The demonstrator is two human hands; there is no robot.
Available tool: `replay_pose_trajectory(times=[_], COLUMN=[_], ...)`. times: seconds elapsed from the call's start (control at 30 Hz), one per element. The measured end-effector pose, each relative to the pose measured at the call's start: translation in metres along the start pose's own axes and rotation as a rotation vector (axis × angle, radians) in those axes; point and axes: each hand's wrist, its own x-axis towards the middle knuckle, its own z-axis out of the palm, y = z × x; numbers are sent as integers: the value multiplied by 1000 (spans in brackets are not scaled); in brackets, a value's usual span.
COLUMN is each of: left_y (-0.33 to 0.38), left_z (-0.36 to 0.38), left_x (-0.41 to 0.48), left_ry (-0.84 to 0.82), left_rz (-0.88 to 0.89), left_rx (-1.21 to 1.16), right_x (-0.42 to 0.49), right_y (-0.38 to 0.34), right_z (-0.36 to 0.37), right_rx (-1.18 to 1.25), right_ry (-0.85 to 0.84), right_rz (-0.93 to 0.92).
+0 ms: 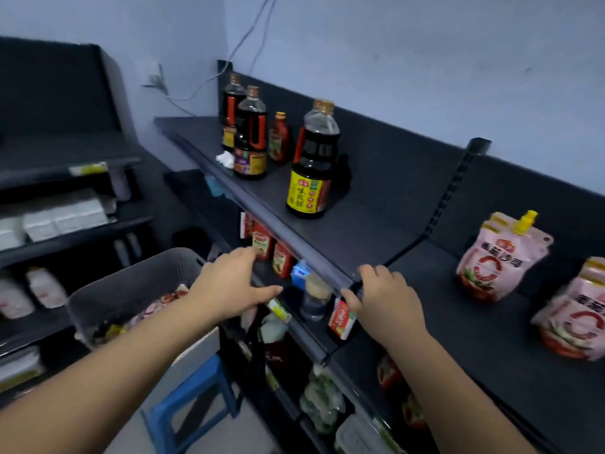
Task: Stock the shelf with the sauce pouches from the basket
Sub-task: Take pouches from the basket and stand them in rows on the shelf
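sauce pouches (501, 257): two pink ones with yellow spouts at the right edge of the frame. Both stand on the right section of the top shelf, leaning back a little, close together. The nearer one is partly cut off by the frame. Blurred pink packs also show inside the basket.
basket (137, 280): grey, lower left of centre, under my left forearm and just beside the front of the shelf.
shelf (360, 224): dark top board running from upper centre down to lower right, with a long front rail. Its left section holds bottles.
left hand (229, 286): centre of the frame, between the basket and the rail. Fingers are stretched forward and relaxed, thumb out to the side, holding nothing.
right hand (386, 303): just right of centre, at the front rail where the two shelf sections meet. Fingers are bent on top of the rail and the thumb is lower down. I cannot tell whether I actually grip it. No pouch is in it.
soy sauce bottles (312, 165): three dark ones, upright, upper centre. Two stand at the back and one is nearer me.
ketchup bottle (278, 139): small and red, between the dark bottles.
crumpled paper (226, 158): white, at the rail beside the back bottles.
red bottles (262, 245): on the board below, just past my left fingertips.
jar (314, 296): also below, between my two hands.
stool (196, 388): blue, bottom centre, under the basket.
rack (65, 191): dark, far left, with pale blurred packs.
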Motion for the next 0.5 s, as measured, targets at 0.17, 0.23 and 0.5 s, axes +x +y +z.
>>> replay_pose_trajectory(times=[0.17, 0.23, 0.5], left_y=[-77, -103, -193], left_z=[-24, -30, -26], left_x=[-19, -24, -24], left_ry=[29, 56, 78], left_rz=[-176, -240, -503], left_rx=[12, 13, 23], right_x=[39, 57, 131], right_y=[-78, -105, -198], right_z=[17, 23, 57], right_rx=[50, 96, 157], right_ry=[-62, -117, -147], right_rz=[-146, -204, -440])
